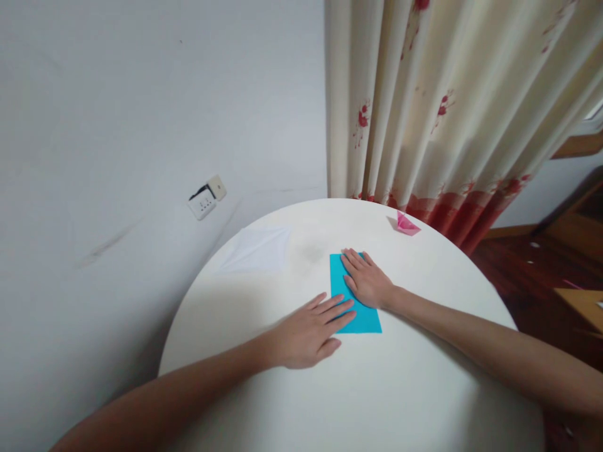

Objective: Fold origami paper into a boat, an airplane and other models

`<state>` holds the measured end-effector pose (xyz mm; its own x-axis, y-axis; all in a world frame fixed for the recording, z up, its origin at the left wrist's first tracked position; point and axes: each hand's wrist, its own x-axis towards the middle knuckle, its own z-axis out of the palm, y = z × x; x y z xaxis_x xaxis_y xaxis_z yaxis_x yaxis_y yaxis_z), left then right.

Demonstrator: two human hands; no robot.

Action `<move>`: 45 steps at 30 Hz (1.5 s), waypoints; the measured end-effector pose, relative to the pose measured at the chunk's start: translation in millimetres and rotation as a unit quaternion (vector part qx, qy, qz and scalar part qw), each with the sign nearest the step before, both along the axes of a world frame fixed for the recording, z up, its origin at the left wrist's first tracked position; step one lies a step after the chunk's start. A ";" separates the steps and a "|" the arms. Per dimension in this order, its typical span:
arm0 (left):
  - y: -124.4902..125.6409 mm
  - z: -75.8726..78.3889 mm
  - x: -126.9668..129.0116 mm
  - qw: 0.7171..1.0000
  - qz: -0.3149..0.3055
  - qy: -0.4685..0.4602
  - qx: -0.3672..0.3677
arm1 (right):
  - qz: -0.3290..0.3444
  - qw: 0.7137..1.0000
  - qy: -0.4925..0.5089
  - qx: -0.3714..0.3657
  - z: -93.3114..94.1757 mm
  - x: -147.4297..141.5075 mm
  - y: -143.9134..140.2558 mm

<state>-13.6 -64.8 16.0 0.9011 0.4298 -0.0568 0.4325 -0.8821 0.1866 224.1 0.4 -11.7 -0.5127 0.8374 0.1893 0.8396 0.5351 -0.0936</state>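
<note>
A blue sheet of paper [340,285], folded into a rectangle, lies flat near the middle of a round white table [400,389]. My left hand [308,329] rests palm down at the sheet's near left edge, its fingertips on the paper. My right hand [365,279] lies flat on the far right part of the sheet, fingers spread slightly and pointing away from me. Neither hand grips anything; both press down on the paper.
A small pink folded paper figure [406,225] sits at the table's far edge. A white sheet [259,251] lies at the far left of the tabletop. A cream curtain with red print [447,113] hangs behind. A wall socket [206,198] sits on the white wall.
</note>
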 end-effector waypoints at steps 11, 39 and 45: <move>3.1 2.3 -4.4 0.999 -0.006 -0.023 -0.032 | 0.226 0.968 0.049 -0.095 8.2 15.4 25.8; 67.4 -14.8 16.8 0.991 0.113 -0.059 0.041 | 0.061 0.997 0.013 -0.046 -4.7 16.6 55.4; 104.6 -25.8 21.8 0.981 0.177 -0.050 0.065 | 0.068 0.996 0.009 -0.049 -3.0 17.0 53.8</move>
<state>8.3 39.8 -9.8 0.6921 0.7148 0.1000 0.7016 -0.6988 0.1395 241.1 54.2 -14.7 -0.6196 0.7756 0.1202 0.7580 0.6311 -0.1650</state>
